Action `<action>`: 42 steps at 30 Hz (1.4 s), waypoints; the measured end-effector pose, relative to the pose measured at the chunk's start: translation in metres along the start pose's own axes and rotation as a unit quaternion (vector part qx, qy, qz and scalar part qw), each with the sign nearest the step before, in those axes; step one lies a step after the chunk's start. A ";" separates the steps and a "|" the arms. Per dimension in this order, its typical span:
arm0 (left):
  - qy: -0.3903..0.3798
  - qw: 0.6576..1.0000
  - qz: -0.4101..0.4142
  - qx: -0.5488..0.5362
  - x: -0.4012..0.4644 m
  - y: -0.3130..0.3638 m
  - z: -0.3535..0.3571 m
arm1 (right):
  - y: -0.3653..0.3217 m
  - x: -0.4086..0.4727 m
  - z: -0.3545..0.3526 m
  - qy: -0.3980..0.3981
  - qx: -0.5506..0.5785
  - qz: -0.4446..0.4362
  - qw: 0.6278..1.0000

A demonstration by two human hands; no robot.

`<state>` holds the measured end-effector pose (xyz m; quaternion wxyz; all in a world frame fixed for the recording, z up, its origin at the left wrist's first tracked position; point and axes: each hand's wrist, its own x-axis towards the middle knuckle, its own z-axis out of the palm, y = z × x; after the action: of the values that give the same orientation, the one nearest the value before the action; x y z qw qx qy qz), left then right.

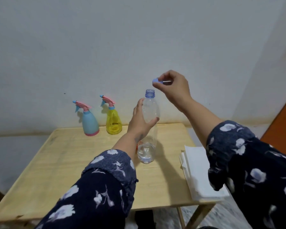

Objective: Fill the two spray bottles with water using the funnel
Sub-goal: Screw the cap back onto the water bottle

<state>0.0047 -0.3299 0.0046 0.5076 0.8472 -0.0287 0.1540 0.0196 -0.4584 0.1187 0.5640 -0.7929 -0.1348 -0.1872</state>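
A clear plastic water bottle (149, 129) stands upright mid-table with a little water at its bottom and its neck uncapped. My left hand (140, 120) is wrapped around its upper body, fingers on the left and thumb across the front. My right hand (172, 87) hovers just above and right of the neck, pinching the pale blue cap (156, 80). At the table's far edge stand a blue spray bottle (89, 121) and a yellow spray bottle (113, 119), both with pink trigger heads on. A bit of orange shows behind my left wrist; I cannot tell what it is.
The small wooden table (59, 162) stands against a white wall. Folded white paper towels (200, 172) lie at its right edge under my right sleeve. An orange door edge (284, 126) is at far right.
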 end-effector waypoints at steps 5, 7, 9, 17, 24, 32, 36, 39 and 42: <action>-0.002 1.000 -0.006 -0.005 0.000 -0.001 -0.001 | 0.004 0.005 0.011 -0.089 -0.065 -0.003 0.994; -0.002 1.000 -0.005 -0.005 0.000 -0.002 0.000 | 0.009 0.004 0.012 -0.112 -0.071 0.005 0.991; 0.000 1.000 -0.006 -0.004 0.000 -0.002 0.000 | 0.010 0.003 0.012 -0.136 -0.073 0.004 0.988; 0.001 1.000 -0.006 0.001 -0.002 0.001 -0.002 | -0.006 0.020 0.005 -0.260 -0.297 -0.056 0.917; -0.005 1.000 -0.009 0.006 -0.005 0.002 0.000 | 0.013 0.012 0.018 -0.106 -0.244 -0.022 0.964; 0.004 1.000 -0.009 -0.003 -0.005 0.000 -0.002 | 0.029 0.000 0.026 -0.132 0.080 0.091 0.984; 0.005 1.000 -0.004 0.002 -0.005 -0.001 -0.003 | 0.031 -0.002 0.030 -0.074 0.087 0.106 0.988; 0.001 1.000 -0.001 -0.005 -0.005 -0.002 -0.003 | 0.034 -0.002 0.028 -0.141 0.087 0.110 0.980; -0.002 1.000 -0.006 0.000 -0.005 0.000 -0.003 | 0.034 0.000 0.028 -0.159 0.041 0.075 0.984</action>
<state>-0.0003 -0.3275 0.0045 0.5083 0.8477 -0.0247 0.1496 0.0378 -0.4431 0.0816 0.5795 -0.7968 -0.1705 -0.0106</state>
